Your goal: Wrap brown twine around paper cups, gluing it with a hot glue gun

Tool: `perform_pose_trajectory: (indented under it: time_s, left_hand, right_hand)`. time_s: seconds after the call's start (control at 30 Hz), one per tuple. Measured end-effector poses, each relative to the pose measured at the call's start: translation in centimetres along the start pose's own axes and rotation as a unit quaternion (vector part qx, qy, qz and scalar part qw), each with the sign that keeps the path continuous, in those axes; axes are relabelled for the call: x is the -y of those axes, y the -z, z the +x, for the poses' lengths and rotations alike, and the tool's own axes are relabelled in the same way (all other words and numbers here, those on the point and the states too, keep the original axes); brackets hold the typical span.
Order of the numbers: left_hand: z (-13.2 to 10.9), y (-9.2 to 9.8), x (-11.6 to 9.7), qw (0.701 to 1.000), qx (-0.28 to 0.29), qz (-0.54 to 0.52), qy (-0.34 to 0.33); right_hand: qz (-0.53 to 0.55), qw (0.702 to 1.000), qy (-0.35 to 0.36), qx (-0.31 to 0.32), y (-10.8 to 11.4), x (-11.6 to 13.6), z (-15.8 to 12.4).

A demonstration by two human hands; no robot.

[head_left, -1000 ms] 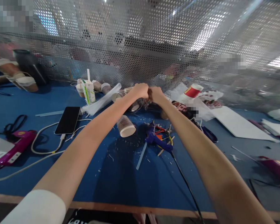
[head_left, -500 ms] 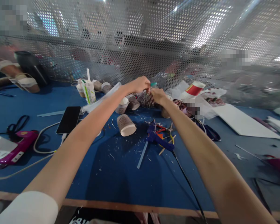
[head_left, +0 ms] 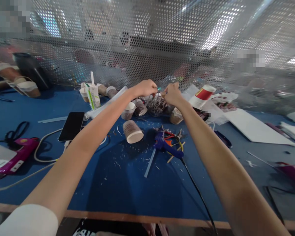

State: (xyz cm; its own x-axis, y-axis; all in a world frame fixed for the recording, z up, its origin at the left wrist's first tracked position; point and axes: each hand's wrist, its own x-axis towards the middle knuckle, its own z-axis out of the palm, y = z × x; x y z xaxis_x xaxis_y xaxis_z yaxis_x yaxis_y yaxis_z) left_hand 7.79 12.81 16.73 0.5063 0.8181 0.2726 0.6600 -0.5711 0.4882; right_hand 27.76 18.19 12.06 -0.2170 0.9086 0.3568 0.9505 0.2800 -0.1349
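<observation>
- A phone [head_left: 71,126] lies flat on the blue table [head_left: 127,186]. Behind it a small carton [head_left: 93,95] stands upright.
- The left hand [head_left: 146,88] is closed in a pinch on a strand at the top of the wiry bundle [head_left: 157,105].
- The bundle sits just below both hands, far across the table among paper cups [head_left: 128,110]. It looks light, springy and quick to snag — better held by its strand ends or cupped underneath than squeezed.
- The right hand [head_left: 172,93] is also pinched shut on the bundle's top, close beside the left.
- A red cup [head_left: 205,93] lies tipped over.
</observation>
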Motion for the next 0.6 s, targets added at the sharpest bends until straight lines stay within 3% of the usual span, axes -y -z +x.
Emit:
perform_pose_trajectory:
  time_s: [0.27, 0.6]
  left_hand:
    - [-0.3, -0.9, 0.0, 0.998, 0.048, 0.022, 0.031]
    - [-1.5, -0.9, 0.3, 0.998, 0.056, -0.003, 0.027]
  right_hand:
    - [0.007, 1.0, 0.0, -0.003, 1.9, 1.1, -1.3]
    - [-0.034, 0.999, 0.01, 0.012, 1.6, 1.0, -2.9]
